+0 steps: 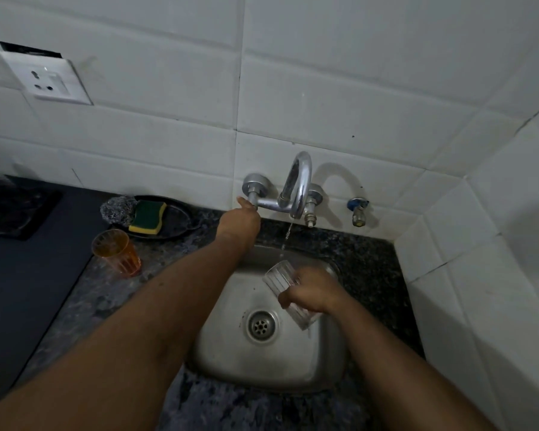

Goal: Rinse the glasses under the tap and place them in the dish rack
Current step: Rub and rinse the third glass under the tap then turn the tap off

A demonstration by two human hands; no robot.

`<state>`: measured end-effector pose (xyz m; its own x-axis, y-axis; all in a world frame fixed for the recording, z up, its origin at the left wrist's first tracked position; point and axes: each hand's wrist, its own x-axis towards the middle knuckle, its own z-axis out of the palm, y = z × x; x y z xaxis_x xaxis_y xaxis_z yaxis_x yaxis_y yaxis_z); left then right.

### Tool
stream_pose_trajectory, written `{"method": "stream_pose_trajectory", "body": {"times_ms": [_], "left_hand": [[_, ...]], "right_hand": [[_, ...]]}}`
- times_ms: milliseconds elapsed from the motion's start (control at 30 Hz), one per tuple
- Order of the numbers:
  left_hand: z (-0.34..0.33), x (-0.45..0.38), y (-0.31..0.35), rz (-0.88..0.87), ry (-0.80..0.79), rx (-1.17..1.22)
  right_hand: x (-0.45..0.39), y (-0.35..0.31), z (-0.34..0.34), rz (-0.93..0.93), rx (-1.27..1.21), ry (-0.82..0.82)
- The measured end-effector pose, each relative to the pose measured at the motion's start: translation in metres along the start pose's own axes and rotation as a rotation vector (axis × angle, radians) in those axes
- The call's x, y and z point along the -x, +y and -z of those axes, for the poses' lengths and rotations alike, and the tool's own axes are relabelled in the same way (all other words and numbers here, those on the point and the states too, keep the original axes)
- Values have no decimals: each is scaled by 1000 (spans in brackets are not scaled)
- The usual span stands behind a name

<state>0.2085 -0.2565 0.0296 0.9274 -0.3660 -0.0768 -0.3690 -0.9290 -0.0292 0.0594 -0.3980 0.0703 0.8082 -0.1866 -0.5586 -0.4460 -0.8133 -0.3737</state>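
One clear glass tilts, mouth toward tap.

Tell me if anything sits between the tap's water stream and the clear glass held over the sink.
Nothing visible does. The thin water stream drops from the curved chrome tap spout straight onto the rim of the clear ribbed glass, which the right hand holds tilted over the steel sink.

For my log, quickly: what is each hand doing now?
Left hand: at the tap handle; grip cannot be told.
Right hand: holding the clear glass under the water stream.
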Motion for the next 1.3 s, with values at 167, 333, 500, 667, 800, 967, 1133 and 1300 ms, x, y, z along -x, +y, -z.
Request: {"method": "stream_pose_trajectory", "body": {"times_ms": [167,333,500,667,800,967,1133,1300], "left_hand": [[3,1,2,26,-38,48],[5,2,3,36,-43,61],[6,6,4,28,-29,53],[6,5,4,42,-38,70],[7,6,5,48,-49,79],[10,7,6,53,-55,81],[9,7,6,49,-51,70],[9,7,7,55,-50,63]], "right_hand": [[7,-12,12,-18,150,-33],[11,-25,22,7,328,31],[13,-30,29,77,440,156],[18,-35,32,111,478,247],[19,-37,34,142,502,279],[21,-42,38,166,519,293],[18,-44,35,169,535,274],[14,-45,33,175,541,275]]}}
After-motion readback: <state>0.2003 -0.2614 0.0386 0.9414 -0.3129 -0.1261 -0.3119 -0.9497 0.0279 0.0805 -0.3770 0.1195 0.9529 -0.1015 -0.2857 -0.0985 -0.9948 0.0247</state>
